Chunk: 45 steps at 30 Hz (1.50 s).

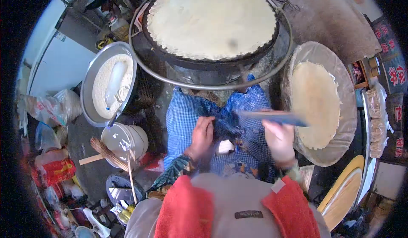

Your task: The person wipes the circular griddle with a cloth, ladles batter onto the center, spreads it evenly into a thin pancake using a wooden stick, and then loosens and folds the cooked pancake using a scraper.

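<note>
My right hand (279,138) is closed round a flat blue scraper-like tool (274,118), blurred by motion, held over my right knee. My left hand (203,133) rests on the blue checked cloth (182,114) over my lap, its fingers apart and nothing visible in them. A small white lump (225,146) lies on the cloth between my hands. Ahead, a thin pale sheet of batter (212,19) covers the round dark griddle (208,63). To the right, a round flatbread (315,106) lies on a plastic-covered round tray (346,131).
A metal ring (204,86) surrounds the griddle. At left stand a metal basin (90,87) of pale batter and a white bucket (138,140) with a straw brush (106,151) across it. Yellow round boards (340,191) lean at lower right, near packaged stacks (375,123).
</note>
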Motion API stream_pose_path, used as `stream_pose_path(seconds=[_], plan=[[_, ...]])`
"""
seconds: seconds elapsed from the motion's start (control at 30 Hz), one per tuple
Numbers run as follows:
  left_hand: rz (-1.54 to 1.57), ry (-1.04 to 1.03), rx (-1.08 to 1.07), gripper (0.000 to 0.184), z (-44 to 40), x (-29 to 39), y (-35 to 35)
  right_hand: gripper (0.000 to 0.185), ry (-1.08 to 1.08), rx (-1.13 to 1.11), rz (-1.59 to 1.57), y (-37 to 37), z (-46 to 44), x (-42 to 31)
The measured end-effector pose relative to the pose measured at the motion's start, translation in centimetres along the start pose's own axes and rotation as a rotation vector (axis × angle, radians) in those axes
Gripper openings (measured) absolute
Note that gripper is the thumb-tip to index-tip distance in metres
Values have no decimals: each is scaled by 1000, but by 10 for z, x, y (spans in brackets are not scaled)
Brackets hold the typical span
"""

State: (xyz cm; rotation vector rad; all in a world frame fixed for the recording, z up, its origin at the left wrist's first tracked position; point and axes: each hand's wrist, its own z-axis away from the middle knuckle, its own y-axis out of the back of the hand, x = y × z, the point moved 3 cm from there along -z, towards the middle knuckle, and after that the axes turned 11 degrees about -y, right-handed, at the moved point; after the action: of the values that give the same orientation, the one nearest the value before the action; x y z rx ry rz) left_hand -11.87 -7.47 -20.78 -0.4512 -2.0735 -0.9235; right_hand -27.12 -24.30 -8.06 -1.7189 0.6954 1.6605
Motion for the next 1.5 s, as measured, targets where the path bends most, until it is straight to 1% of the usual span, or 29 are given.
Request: stream_pose_path(seconds=[0.07, 0.13, 0.23, 0.33, 0.4, 0.47, 0.57, 0.63, 0.7, 0.73, 0.77, 0.8, 0.87, 0.93, 0.97, 1.0, 1.03, 1.07, 1.1, 1.13, 1.2, 1.23, 1.27, 1.3, 1.33, 1.37, 1.4, 1.47, 1.5], plan=[[14, -14, 6, 18, -1, 4, 5, 21, 510, -104, 572, -19, -57, 2], [27, -37, 14, 19, -8, 9, 15, 23, 872, -9, 857, -47, -101, 10], [7, 16, 5, 22, -21, 14, 51, 21, 835, 43, 1119, -66, -158, 42], [-287, -164, 144, 27, -54, -4, 124, 22, 884, 130, 1092, -55, -171, 64], [-507, -119, 232, 35, -79, -33, 176, 22, 855, 105, 1173, -61, -171, 63], [-701, 24, 264, 41, -96, -90, 223, 21, 884, 132, 1177, -68, -171, 59], [-867, -60, 145, 59, -145, -158, 265, 17, 851, 137, 1197, -80, -182, 62], [-1065, -230, -88, 62, -181, -185, 278, 17, 835, 150, 1233, -84, -185, 59], [-1214, -280, -341, 59, -211, -214, 284, 16, 846, 176, 1294, -86, -188, 57], [-1283, -339, -430, 56, -224, -220, 283, 12, 870, 188, 1269, -88, -187, 50], [-1295, -275, -600, 53, -233, -228, 282, 10, 888, 215, 1257, -87, -190, 50], [-1310, -424, -612, 41, -235, -249, 278, 8, 906, 242, 1246, -84, -192, 52], [-1347, -267, -888, 25, -242, -258, 257, 9, 918, 255, 1234, -82, -192, 47], [-1324, -61, -1058, 17, -235, -258, 237, 7, 848, 200, 1244, -80, -191, 41], [-1310, -155, -919, 15, -223, -254, 232, 7, 856, 195, 1243, -79, -188, 41], [-1282, -66, -819, 14, -213, -232, 225, 9, 840, 197, 1261, -79, -189, 44], [-1280, -6, -819, 15, -201, -229, 214, 11, 832, 206, 1275, -80, -193, 45], [-1280, -64, -845, 16, -186, -225, 202, 11, 849, 202, 1269, -84, -195, 44], [-1259, 11, -764, 14, -176, -180, 185, 9, 817, 203, 1313, -85, -196, 46], [-1205, 89, -799, 11, -159, -164, 160, 7, 779, 202, 1357, -84, -195, 49], [-994, 55, -728, 10, -131, -108, 90, 7, 729, 200, 1403, -87, -198, 51], [-948, -34, -532, 12, -113, -86, 44, 5, 771, 207, 1386, -88, -199, 54], [-724, -227, -206, 21, -99, -60, 5, 3, 814, 217, 1370, -87, -201, 58], [-608, -52, -318, 24, -94, -34, -36, 3, 817, 217, 1368, -90, -208, 59], [-798, -412, -159, 30, -82, 11, -56, 2, 829, 202, 1330, -91, -210, 62], [-350, -464, -340, 32, -59, 32, -69, 1, 839, 180, 1299, -91, -209, 62], [-341, -453, -334, 32, -55, 37, -65, 1, 836, 189, 1314, -93, -209, 61], [-451, -579, -390, 40, -41, 37, -34, 1, 813, 187, 1324, -92, -209, 63], [-431, -301, -445, 48, -47, 24, -1, 2, 822, 202, 1319, -92, -207, 61]])
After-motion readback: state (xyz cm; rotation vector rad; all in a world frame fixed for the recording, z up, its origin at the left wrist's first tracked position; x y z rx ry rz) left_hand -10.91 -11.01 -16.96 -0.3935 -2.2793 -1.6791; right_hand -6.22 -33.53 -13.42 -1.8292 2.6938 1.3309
